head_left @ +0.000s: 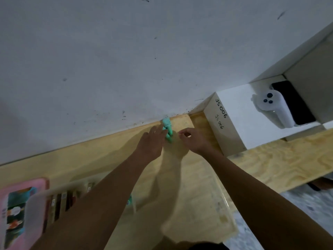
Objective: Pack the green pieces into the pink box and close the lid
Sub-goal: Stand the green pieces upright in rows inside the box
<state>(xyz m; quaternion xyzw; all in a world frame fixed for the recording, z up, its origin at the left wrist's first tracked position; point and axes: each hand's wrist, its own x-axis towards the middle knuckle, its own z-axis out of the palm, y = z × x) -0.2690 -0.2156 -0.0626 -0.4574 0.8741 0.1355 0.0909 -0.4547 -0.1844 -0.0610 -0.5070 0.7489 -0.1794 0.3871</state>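
- A person's two bare arms reach away across a pale plywood surface [207, 186] to its far edge, where it meets a scuffed white wall [126, 60].
- The mint-green plastic pieces [167, 127] lie in a small cluster against the foot of that wall, between the two hands. How many there are is too blurred to tell.
- The left hand [152, 140] has its fingers stretched out, their tips touching the left side of the cluster.
- The right hand [195, 139] sits just to the right of the cluster, not touching it. Its fingers are curled in towards the thumb, and nothing shows in its grip.
- The pink plastic box [42, 183] lies at the near left, well apart from the pieces, partly hidden by a pale tray of dark slabs [59, 199].
- A white cardboard box with handwritten marks [234, 112] stands to the right, with a white controller [273, 107] on top.
- The step in hand looks like gathering the pieces. It would go best if the right hand closed in from its side, so both hands trap the cluster and nothing slides along the wall.
- Lifting the pieces clear would then allow the long carry back to the box.
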